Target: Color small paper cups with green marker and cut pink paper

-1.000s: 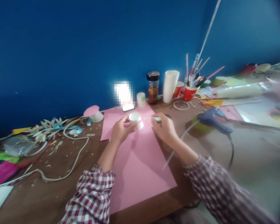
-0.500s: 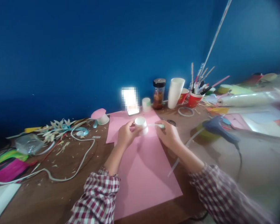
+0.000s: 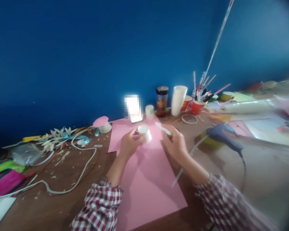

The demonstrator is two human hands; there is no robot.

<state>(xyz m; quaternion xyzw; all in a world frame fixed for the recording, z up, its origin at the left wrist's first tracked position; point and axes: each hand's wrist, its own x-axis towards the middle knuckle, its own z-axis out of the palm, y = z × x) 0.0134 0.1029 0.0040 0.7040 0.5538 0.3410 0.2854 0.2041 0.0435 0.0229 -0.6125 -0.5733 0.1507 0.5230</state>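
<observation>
My left hand point(image 3: 130, 142) is closed on the side of a small white paper cup point(image 3: 144, 133). The cup tilts a little, its opening facing up and toward me. To its right, my right hand point(image 3: 175, 141) pinches a slim white pen-like tool with a green part point(image 3: 163, 128); its exact kind is too blurred to tell. The tool's tip points up and left, apart from the cup. Beneath both hands lies a long pink paper sheet point(image 3: 151, 192).
A bright phone point(image 3: 134, 109) stands at the back beside another small cup point(image 3: 149, 112). Further right are a dark-lidded jar point(image 3: 162, 102), stacked white cups point(image 3: 179, 100) and a blue glue gun point(image 3: 223, 136). Left lie a white cable point(image 3: 86, 166), wood shavings and a pink-topped cup point(image 3: 104, 124).
My right hand has drawn the tool away from the cup, and its tip has swung upward. The cup stays in my left hand, and the whole view has shifted slightly.
</observation>
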